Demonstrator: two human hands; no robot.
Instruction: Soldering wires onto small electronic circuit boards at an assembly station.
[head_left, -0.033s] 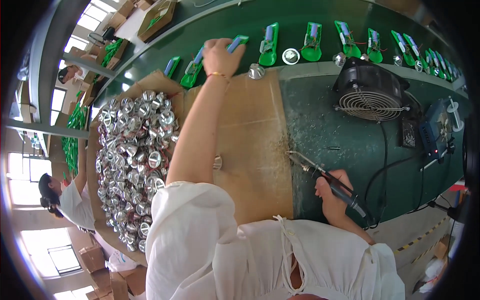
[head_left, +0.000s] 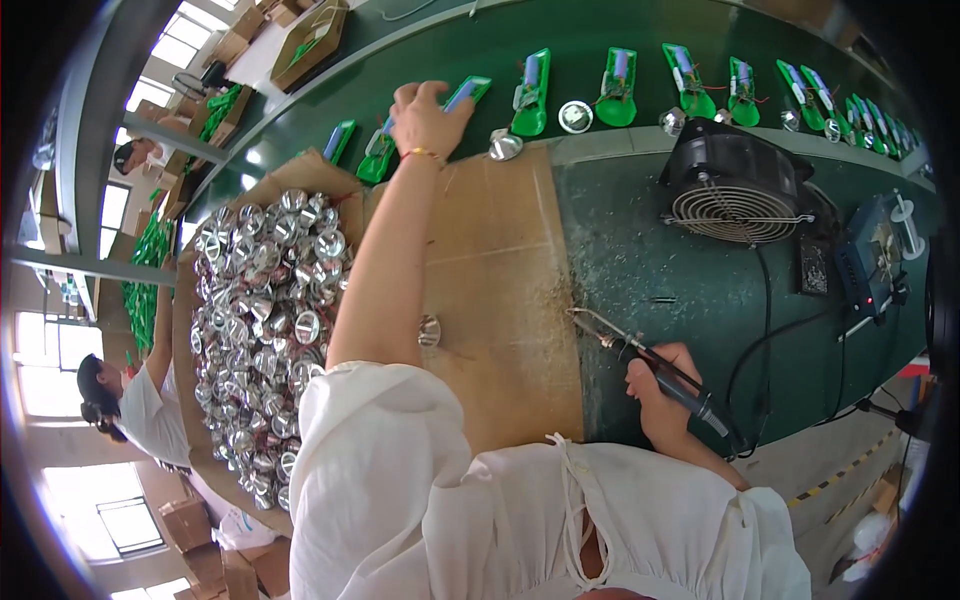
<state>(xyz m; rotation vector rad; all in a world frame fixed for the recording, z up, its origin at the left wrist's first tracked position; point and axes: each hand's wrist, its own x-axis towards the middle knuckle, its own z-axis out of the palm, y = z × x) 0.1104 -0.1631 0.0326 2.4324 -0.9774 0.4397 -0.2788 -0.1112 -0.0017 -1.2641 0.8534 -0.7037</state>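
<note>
My left hand (head_left: 430, 122) reaches to the far side of the bench, palm down, its fingers apart over a row of green plastic housings. One green housing (head_left: 468, 93) with a blue cylindrical cell shows beside the thumb, partly hidden by the hand. Under the fingertips on the other side lies another green housing (head_left: 376, 156). In my right hand (head_left: 662, 392), a soldering iron (head_left: 682, 390) points up and left, its tip above the edge of a brown cardboard sheet (head_left: 500, 290). A silver reflector cup (head_left: 429, 330) rests on the cardboard beside my left forearm.
A cardboard box (head_left: 185, 380) at the left holds a heap of silver reflector cups (head_left: 265, 340). More green housings (head_left: 617, 88) line the far side. A black fan (head_left: 740, 185) and a blue soldering station (head_left: 870, 260) stand at the right. Another person (head_left: 150, 400) works at far left.
My left hand has shifted slightly left along the row, its fingers spreading a little. The whole view has moved slightly. My right hand still holds the soldering iron in nearly the same place.
</note>
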